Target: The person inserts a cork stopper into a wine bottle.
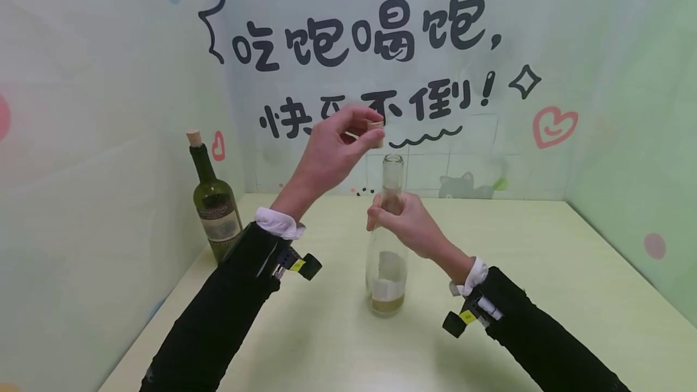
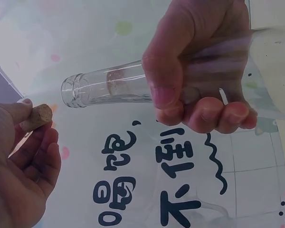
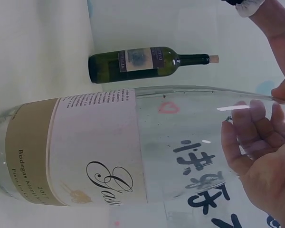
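Observation:
A clear glass wine bottle (image 1: 388, 265) stands upright on the table, with a white and gold label (image 3: 97, 152) low on its body. My right hand (image 1: 411, 225) grips it around the neck. The bare mouth (image 2: 73, 90) of the bottle shows above that hand. Up and to the left of the mouth, my left hand (image 1: 337, 144) pinches a cork (image 2: 39, 117) between thumb and fingers. A small gap separates the cork from the bottle's rim.
A green wine bottle (image 1: 218, 210) with a cork in its neck stands at the table's left edge, beside the left sleeve. Pale walls with printed lettering (image 1: 381, 35) enclose the light-coloured table (image 1: 490, 241) on the left, back and right.

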Action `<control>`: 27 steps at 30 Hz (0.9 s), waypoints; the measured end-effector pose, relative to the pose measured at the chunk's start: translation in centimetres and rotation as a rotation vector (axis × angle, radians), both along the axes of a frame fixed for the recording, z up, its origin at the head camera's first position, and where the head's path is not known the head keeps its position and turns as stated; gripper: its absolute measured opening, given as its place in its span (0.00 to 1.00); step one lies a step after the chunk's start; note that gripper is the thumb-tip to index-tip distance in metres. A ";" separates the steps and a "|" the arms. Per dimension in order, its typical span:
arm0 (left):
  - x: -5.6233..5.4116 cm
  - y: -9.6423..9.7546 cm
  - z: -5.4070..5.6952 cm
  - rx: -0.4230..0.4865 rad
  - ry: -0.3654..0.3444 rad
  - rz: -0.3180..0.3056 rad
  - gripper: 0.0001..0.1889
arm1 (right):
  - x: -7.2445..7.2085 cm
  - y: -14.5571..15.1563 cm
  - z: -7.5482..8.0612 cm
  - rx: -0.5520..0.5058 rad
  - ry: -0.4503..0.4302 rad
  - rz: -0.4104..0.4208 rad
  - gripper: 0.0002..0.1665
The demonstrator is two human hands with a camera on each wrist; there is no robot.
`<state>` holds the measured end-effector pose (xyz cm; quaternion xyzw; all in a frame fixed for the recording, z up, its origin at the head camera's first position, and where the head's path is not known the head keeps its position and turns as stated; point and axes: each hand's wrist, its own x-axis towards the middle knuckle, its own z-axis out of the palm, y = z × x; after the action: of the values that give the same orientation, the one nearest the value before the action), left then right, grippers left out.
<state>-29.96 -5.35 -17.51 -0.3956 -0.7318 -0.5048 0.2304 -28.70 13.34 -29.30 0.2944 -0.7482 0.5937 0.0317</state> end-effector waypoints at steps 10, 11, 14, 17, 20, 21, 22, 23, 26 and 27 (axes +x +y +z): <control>1.4 0.0 0.3 -0.003 0.011 -0.031 0.11 | 1.5 -0.9 0.0 -0.032 -0.007 0.071 0.08; 1.5 0.0 0.2 -0.005 0.012 -0.031 0.12 | 1.6 -1.0 0.0 -0.034 -0.008 0.080 0.08; 1.9 0.0 0.1 -0.012 0.017 -0.026 0.12 | 1.9 -1.2 0.0 -0.035 -0.005 0.100 0.08; 2.3 -0.1 0.0 -0.015 0.027 -0.026 0.12 | 2.1 -1.3 0.0 -0.036 0.001 0.109 0.08; 2.6 0.0 -0.1 -0.015 0.044 -0.041 0.11 | 2.2 -1.3 0.0 -0.046 0.008 0.119 0.09; 2.7 0.1 -0.2 -0.014 0.049 -0.050 0.12 | 2.3 -1.3 0.0 -0.049 0.010 0.123 0.09; 2.7 0.1 -0.2 -0.014 0.054 -0.057 0.12 | 2.3 -1.3 0.0 -0.051 0.012 0.126 0.09; 2.7 0.2 -0.3 -0.015 0.055 -0.065 0.12 | 2.4 -1.3 0.0 -0.052 0.014 0.127 0.09; 2.9 0.4 -0.5 -0.023 0.047 -0.075 0.12 | 2.4 -1.3 0.0 -0.048 0.017 0.127 0.10; 2.9 0.4 -0.6 -0.025 0.044 -0.075 0.12 | 2.3 -1.4 -0.1 -0.046 0.017 0.125 0.10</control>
<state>-27.04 -4.99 -18.11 -0.4365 -0.7175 -0.4952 0.2223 -26.39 11.98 -29.36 0.3449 -0.7141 0.6092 0.0077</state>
